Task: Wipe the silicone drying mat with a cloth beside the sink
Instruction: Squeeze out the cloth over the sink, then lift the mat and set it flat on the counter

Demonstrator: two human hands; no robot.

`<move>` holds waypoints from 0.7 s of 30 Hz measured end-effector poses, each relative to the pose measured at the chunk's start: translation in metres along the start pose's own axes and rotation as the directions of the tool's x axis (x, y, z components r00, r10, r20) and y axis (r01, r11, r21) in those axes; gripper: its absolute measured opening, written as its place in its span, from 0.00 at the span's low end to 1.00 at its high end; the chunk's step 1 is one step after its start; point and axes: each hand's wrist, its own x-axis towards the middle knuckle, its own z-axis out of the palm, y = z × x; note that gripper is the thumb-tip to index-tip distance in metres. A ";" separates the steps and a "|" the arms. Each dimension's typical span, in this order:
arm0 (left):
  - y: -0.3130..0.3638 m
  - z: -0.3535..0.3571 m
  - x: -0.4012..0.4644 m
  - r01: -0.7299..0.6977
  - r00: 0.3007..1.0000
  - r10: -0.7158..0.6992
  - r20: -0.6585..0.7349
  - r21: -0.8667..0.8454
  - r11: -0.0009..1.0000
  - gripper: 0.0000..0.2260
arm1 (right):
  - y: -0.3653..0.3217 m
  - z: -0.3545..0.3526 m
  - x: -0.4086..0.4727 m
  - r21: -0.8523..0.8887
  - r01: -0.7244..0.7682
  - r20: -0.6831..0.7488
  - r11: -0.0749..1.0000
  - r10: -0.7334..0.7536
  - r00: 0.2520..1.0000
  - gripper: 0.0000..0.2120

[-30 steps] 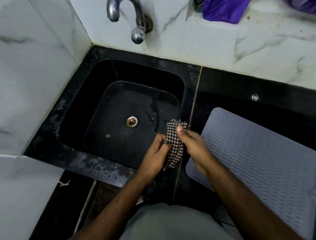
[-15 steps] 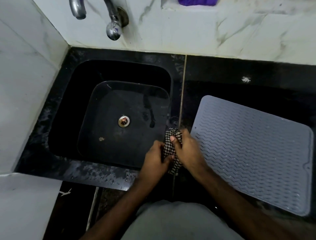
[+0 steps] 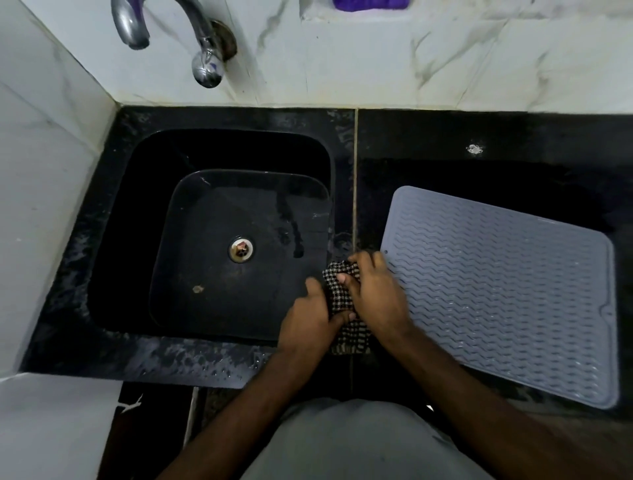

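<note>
A black-and-white checked cloth (image 3: pixel 342 294) is bunched between both hands over the sink's right rim. My left hand (image 3: pixel 308 322) grips its left side, with the thumb pressed into the folds. My right hand (image 3: pixel 376 294) closes over its right side, fingers curled across the top. A grey ribbed silicone drying mat (image 3: pixel 507 294) lies flat on the black counter just right of my right hand, with its near-left corner hidden behind my right wrist. The lower end of the cloth hangs below my hands.
The black sink (image 3: pixel 219 253) with its metal drain (image 3: pixel 240 249) fills the left side, its front rim wet. A chrome tap (image 3: pixel 202 51) projects from the white marble wall. A purple item (image 3: pixel 371 4) sits on the ledge above. The counter's front edge is near my body.
The view has shifted so the whole mat shows. My hands have closed tighter around the cloth, bunching it more, and stay at the sink's right rim.
</note>
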 end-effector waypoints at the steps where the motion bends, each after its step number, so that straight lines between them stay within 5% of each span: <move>1: 0.001 -0.004 -0.002 -0.056 0.997 0.059 -0.043 0.067 0.996 0.27 | -0.001 -0.001 -0.002 0.003 -0.003 -0.018 1.000 0.003 1.000 0.16; 5: 0.001 -0.006 -0.004 -0.330 0.923 0.374 -0.089 0.316 0.889 0.31 | 0.002 -0.006 -0.010 -0.085 0.118 -0.106 0.989 -0.126 0.986 0.12; 9: 0.003 -0.004 -0.002 -0.314 0.934 0.351 -0.062 0.321 0.893 0.27 | 0.009 -0.007 -0.013 0.069 0.091 -0.020 0.994 -0.089 0.996 0.07; 15: 0.023 -0.007 0.000 -0.395 0.881 0.433 -0.193 0.208 0.895 0.16 | 0.022 -0.020 -0.011 0.164 0.093 -0.156 0.982 -0.067 0.985 0.05; 21: 0.074 0.009 0.013 -0.478 0.846 0.493 -0.201 0.121 0.870 0.16 | 0.052 -0.055 -0.014 0.147 0.054 -0.244 0.988 -0.017 0.970 0.04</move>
